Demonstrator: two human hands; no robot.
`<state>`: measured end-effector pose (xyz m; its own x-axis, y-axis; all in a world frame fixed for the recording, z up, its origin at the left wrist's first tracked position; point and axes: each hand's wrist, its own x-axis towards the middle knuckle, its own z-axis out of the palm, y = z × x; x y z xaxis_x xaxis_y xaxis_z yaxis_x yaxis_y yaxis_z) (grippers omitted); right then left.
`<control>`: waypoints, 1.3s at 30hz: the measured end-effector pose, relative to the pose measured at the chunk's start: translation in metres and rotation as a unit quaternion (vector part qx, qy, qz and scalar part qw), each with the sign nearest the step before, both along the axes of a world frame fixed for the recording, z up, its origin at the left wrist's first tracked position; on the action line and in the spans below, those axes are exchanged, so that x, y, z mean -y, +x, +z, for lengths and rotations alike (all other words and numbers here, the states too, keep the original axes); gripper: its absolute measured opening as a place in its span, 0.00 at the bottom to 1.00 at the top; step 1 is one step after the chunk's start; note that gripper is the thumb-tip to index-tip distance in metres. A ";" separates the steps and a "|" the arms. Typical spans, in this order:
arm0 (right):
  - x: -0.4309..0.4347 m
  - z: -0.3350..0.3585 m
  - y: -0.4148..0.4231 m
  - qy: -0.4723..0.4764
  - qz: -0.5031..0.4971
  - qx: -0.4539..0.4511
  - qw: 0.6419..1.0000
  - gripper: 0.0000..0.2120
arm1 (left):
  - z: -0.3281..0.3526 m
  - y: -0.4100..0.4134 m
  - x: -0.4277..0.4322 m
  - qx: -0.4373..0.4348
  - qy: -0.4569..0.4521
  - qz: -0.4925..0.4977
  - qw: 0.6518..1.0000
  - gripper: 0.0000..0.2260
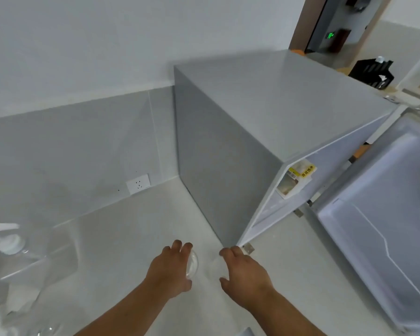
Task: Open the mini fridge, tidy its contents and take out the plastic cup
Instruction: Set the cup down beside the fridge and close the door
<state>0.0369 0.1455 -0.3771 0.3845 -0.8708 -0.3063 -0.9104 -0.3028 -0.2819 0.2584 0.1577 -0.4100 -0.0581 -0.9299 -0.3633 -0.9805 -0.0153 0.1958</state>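
Observation:
A grey mini fridge [264, 112] stands on the pale floor with its door [386, 214] swung open to the right, white liner showing. Inside the opening lies a white packet with a yellow label [297, 178]. Low in front of the fridge's near corner, my left hand [167, 272] curls around a clear plastic cup [193, 264], whose round end shows past the fingers. My right hand [243, 275] hovers just right of it, fingers and thumb curved towards the cup. A faint clear shape lies between the hands; whether my right hand touches it is unclear.
A white wall socket [138, 184] sits low on the grey tiled wall to the left. Clear plastic sheeting and white items [10, 248] lie at the far left. A black box [371, 73] and a doorway are behind the fridge.

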 end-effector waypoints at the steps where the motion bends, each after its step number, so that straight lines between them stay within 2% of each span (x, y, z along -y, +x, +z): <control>1: 0.002 -0.010 0.005 0.008 0.000 -0.005 1.000 0.27 | -0.009 0.003 0.003 0.000 0.008 -0.006 1.000 0.41; 9: 0.004 -0.054 0.029 0.040 -0.007 -0.019 0.999 0.27 | -0.060 0.012 0.010 0.010 0.055 -0.050 0.997 0.42; 17: -0.003 -0.051 0.019 0.029 -0.022 -0.002 0.999 0.28 | -0.060 0.010 0.010 0.043 0.020 -0.065 0.997 0.44; 20: -0.006 -0.031 -0.004 -0.002 -0.048 0.011 0.999 0.28 | -0.038 -0.004 0.012 0.013 -0.039 -0.078 0.996 0.37; 24: -0.012 0.012 -0.057 -0.088 -0.084 0.015 0.992 0.30 | 0.006 -0.050 0.016 -0.037 -0.096 -0.118 0.988 0.30; 30: -0.023 0.081 -0.139 -0.194 -0.137 0.017 0.971 0.31 | 0.084 -0.140 0.023 -0.120 -0.198 -0.172 0.957 0.29; 34: -0.020 0.141 -0.185 -0.259 -0.150 0.015 0.954 0.30 | 0.145 -0.200 0.040 -0.121 -0.259 -0.212 0.935 0.31; 39: -0.010 0.221 -0.227 -0.335 -0.167 0.012 0.927 0.30 | 0.228 -0.251 0.066 -0.132 -0.360 -0.229 0.895 0.28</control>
<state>-0.1902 0.1556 -0.1562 0.0579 -0.9342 0.3520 -0.9810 -0.1186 -0.1535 0.0073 0.0917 -0.1823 -0.4892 -0.7740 0.4021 -0.7698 0.5999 0.2182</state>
